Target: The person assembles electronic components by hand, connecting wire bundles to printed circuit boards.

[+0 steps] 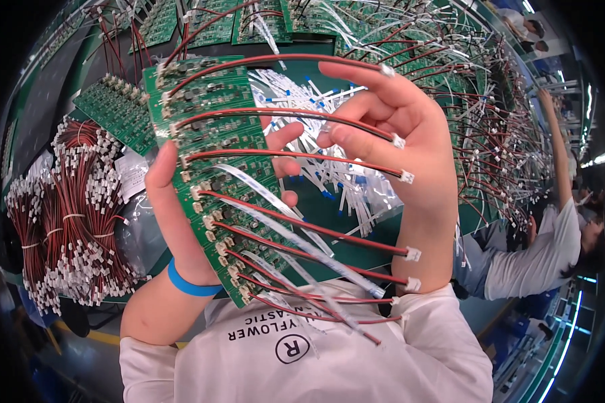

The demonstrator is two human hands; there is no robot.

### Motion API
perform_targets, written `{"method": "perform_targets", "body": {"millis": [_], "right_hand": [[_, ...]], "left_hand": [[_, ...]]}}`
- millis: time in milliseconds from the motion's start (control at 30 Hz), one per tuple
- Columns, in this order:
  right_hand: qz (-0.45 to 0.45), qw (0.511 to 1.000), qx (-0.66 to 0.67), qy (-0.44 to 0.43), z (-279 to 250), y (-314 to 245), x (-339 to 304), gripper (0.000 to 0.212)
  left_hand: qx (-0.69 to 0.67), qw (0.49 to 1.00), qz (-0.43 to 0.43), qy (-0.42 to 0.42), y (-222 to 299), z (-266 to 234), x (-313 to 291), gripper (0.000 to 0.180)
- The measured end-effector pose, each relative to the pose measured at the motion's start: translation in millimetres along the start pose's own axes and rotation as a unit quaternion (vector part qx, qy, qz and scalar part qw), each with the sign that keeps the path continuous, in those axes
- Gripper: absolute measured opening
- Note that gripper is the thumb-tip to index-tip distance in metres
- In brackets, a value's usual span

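Head view: the green board, up over the table, looks light, stiff and easy to snap, so hold its edges. The left grip has it by both long sides. The right grip curls by the bendy red and black wires; I cannot tell if it pinches one. Flat white strips hang right too; tiny white plugs tip the wires.
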State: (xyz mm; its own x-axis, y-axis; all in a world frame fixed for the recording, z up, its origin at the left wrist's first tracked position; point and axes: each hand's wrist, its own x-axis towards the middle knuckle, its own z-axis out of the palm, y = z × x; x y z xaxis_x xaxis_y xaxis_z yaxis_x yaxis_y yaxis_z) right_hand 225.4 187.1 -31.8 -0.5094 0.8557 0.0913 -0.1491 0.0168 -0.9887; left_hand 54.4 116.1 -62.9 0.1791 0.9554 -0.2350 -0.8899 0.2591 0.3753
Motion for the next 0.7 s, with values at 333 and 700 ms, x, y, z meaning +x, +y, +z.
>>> {"method": "perform_targets", "body": {"millis": [333, 700], "right_hand": [[-0.037, 0.985, -0.150, 0.080, 8, 24, 4, 0.008], [-0.156, 0.921, -0.356, 0.027, -3, 34, 9, 0.011]], "left_hand": [[0.087, 0.996, 0.009, -0.029, -7, -5, 0, 0.082], [0.034, 0.999, -0.012, -0.021, -5, -5, 0, 0.082]]}}
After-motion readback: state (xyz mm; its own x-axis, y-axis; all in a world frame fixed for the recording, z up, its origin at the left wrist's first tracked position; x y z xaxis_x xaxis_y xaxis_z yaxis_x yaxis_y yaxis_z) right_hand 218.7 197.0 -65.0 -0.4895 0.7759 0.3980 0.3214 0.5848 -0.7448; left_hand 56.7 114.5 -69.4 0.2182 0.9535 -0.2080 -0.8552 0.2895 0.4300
